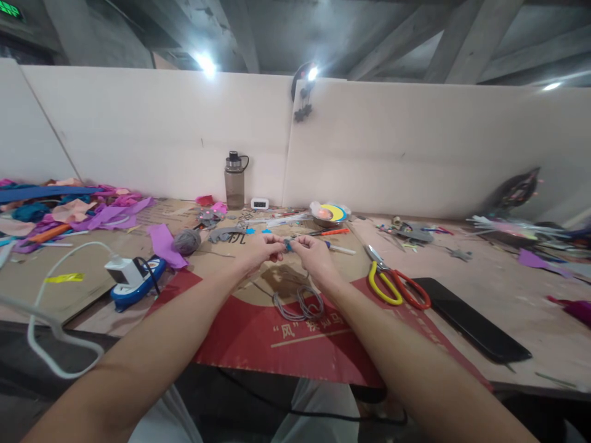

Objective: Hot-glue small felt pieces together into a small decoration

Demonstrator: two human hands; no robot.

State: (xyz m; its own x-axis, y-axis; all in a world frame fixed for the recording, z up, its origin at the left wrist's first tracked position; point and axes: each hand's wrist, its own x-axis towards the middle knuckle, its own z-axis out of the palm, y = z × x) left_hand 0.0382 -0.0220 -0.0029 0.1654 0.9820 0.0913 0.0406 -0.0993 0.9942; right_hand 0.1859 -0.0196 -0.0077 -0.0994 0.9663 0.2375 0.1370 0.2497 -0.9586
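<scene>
Both my arms reach forward over the cardboard-covered table [498, 289]. My left hand [261, 247] and my right hand [313, 253] meet at the middle, fingers pinched together on a small blue piece [289, 245] held between them. A coil of grey cord [299, 303] lies on the red cardboard sheet [258, 338] just below my right wrist. A ball of grey yarn [186, 241] sits to the left of my left hand.
Yellow and red-handled scissors [396, 286] and a black phone [471, 320] lie to the right. A glue gun on a blue stand [133, 277] with white cable is at left. Felt scraps [69, 212] pile far left. A water bottle [234, 179] stands by the white partition.
</scene>
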